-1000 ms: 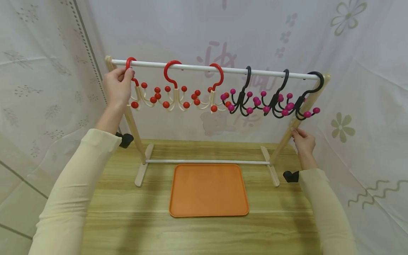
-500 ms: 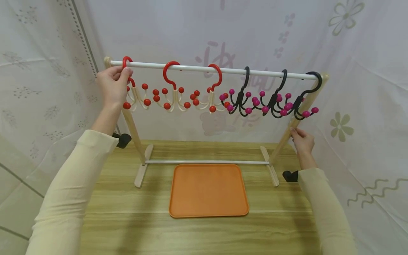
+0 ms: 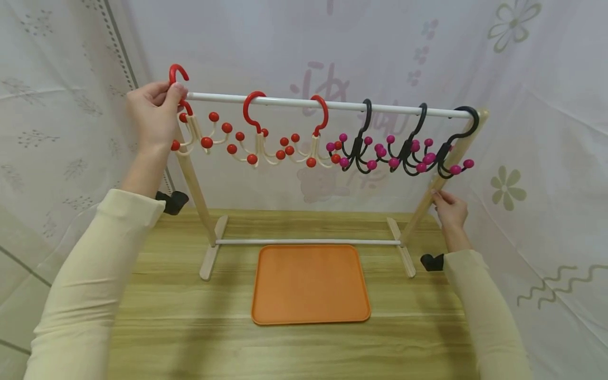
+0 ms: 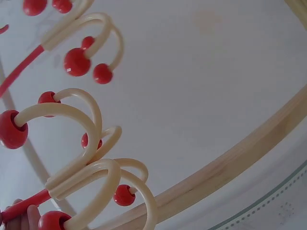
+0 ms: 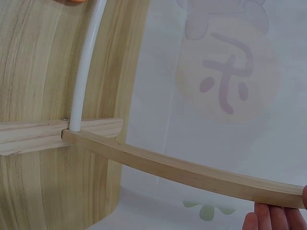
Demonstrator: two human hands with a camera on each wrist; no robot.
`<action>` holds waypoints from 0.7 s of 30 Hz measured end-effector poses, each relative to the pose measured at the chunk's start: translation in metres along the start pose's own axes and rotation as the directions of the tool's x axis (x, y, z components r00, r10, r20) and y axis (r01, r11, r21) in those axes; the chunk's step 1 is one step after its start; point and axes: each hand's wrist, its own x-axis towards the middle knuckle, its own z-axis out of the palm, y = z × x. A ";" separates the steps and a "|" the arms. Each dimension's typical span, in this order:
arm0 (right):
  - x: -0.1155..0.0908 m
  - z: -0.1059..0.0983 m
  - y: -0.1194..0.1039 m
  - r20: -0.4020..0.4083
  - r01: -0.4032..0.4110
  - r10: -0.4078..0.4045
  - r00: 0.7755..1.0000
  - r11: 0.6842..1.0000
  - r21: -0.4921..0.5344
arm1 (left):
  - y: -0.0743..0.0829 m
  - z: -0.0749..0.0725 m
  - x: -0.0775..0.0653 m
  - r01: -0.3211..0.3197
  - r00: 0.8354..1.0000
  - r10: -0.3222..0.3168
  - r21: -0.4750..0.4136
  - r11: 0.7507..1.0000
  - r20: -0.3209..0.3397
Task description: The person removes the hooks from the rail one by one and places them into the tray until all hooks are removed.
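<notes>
Curtain [image 3: 52,105] at far left, pale with leafy sprigs. Next, left hand [image 3: 154,113], thumb and fingers pinching red stem of first hanger [image 3: 191,128]; cream prongs tipped with red balls, hook's open tip above left end of white upper rail [image 3: 290,102] and off it. Left post [image 3: 193,182], wooden, slanting down behind that hand, its top hidden. Second hanger [image 3: 259,143] and third hanger [image 3: 315,145], same cream and red, hooked over upper rail, well apart at the hooks. Below, orange tray [image 3: 311,285] flat on wood-grain table [image 3: 309,351], just in front of white lower rail [image 3: 309,241]. Farther right on upper rail, fourth hanger [image 3: 358,148], fifth hanger [image 3: 408,150] and sixth hanger [image 3: 444,154], all black with magenta balls; sixth close to rail's right end, before wooden right post [image 3: 423,208]. Right hand [image 3: 451,212] lower on right post, gripping it between thumb and fingers; thumb mostly out of frame in right wrist view.
</notes>
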 end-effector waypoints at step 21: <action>0.025 -0.002 0.018 0.048 0.019 -0.023 0.999 0.996 0.082 | -0.005 -0.026 -0.044 0.019 1.000 -0.018 -0.096 0.995 0.012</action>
